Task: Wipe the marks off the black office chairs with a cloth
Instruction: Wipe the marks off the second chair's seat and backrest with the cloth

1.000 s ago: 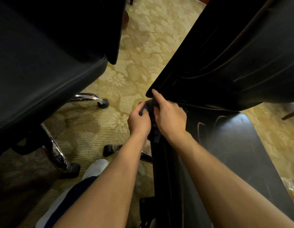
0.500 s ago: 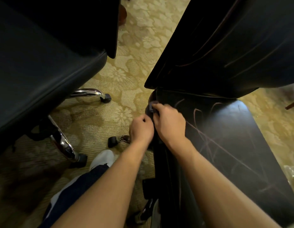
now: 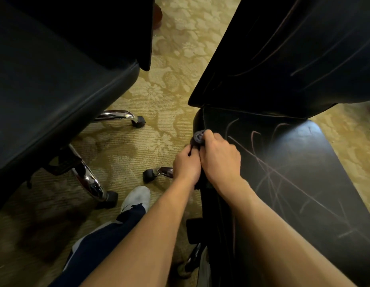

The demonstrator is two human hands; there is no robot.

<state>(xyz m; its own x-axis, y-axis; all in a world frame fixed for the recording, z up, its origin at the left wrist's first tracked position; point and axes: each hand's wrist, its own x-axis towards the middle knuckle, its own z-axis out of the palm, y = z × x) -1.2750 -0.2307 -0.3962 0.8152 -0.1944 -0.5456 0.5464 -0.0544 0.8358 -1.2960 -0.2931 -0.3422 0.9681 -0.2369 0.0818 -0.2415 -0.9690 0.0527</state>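
Note:
A black office chair fills the right side; its seat [image 3: 300, 172] carries several thin pale scribble marks, and its backrest [image 3: 293, 52] shows more streaks. A small dark grey cloth [image 3: 198, 137] is bunched at the seat's left front corner. My right hand [image 3: 219, 160] grips the cloth and holds it against the seat edge. My left hand [image 3: 186, 164] sits right beside it at the seat's side, its fingers curled on the lower part of the cloth.
A second black chair [image 3: 55, 90] stands at the left with chrome legs and castors [image 3: 138, 121]. Patterned beige carpet [image 3: 165, 96] runs between the two chairs. My white shoe [image 3: 137, 197] and dark trouser leg are below my left arm. Another castor [image 3: 148, 175] sits near my left hand.
Both hands with the cloth have slid from the joint under the backrest back along the seat's left edge toward me. More of the marked seat has come into view.

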